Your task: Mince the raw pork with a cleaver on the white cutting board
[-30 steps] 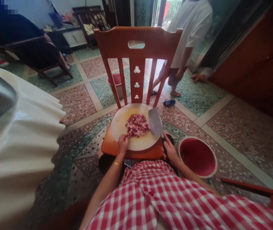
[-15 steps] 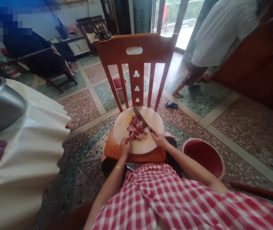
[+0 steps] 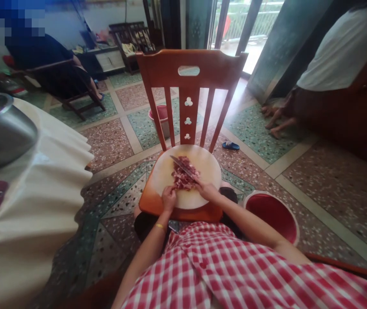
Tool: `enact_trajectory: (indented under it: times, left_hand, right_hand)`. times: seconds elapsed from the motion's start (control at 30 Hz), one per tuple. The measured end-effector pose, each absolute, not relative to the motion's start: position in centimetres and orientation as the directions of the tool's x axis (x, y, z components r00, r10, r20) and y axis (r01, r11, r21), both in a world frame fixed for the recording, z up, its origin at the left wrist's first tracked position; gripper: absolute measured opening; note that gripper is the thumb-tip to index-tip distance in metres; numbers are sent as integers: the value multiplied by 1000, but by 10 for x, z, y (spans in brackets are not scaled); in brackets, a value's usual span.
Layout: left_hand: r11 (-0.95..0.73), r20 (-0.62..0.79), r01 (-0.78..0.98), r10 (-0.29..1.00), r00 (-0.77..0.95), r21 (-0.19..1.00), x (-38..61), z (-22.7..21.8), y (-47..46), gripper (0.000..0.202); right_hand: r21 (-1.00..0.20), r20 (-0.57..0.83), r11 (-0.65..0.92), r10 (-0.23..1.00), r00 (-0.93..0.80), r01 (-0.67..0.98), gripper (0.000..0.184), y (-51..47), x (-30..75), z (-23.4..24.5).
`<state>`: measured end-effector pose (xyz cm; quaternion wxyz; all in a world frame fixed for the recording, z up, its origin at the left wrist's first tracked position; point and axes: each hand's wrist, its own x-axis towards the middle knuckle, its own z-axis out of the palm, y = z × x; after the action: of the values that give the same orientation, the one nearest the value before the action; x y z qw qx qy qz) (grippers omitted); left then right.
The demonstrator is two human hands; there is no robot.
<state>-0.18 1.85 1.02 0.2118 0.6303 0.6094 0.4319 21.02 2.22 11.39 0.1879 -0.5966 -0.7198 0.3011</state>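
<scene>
A heap of chopped raw meat [image 3: 181, 182] lies on a round, pale cutting board [image 3: 211, 165], which rests on the seat of a wooden chair [image 3: 148, 199]. Closed around the handle of a kitchen knife [image 3: 179, 163] is my right hand [image 3: 208, 192]. The blade lies across the heap, its tip pointing to the far left. My left hand [image 3: 169, 197] is at the near left edge of the meat, with curled fingers pinching its edge; the fingertips are partly hidden.
To the left, a cloth-covered table [image 3: 59, 171] bears a large metal pot [image 3: 6, 137]. A red-lined bucket [image 3: 272, 216] stands right of the chair. Another bucket [image 3: 162, 118] and a blue slipper [image 3: 230, 146] are beyond. One person [image 3: 48, 56] sits far left; another [image 3: 334, 56] is at right.
My right hand has brought the knife left and toward me, from the heap's right side onto the meat. My left hand has barely moved. The person at right has shifted further right.
</scene>
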Motion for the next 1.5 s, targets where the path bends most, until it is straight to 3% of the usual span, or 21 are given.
enact_trajectory:
  times: [0.23,0.47,0.67,0.87,1.07,1.27,1.5]
  left_hand:
    - [-190,296,564,950,-103,804,-1,11,17,24]
    - [-184,291,566,951,-104,803,-2,9,18,23]
    - [-193,294,556,951,-98,808,-2,9,17,25]
    - [-187,292,570,951,-98,800,-2,9,17,25]
    - [-200,307,579,947,-91,790,-1,9,17,25]
    - [-179,291,597,952,-95,782,-2,9,18,25]
    - [-196,304,592,949,-87,781,-1,11,17,25]
  right_hand:
    - [-796,142,232,969,-201,560,54,26,218,149]
    - [-808,-76,52,979,-191,586,50,21,207,109]
    - [-820,163,237,969,-184,520,52,17,203,143]
    - [-771,-97,46,977,-189,635,49,22,205,120]
    - [-814,159,210,977,-139,541,54,18,210,143]
    - [-777,-105,11,984,-147,629,47,24,210,119]
    - [-834,147,195,980,-132,517,54,23,206,139]
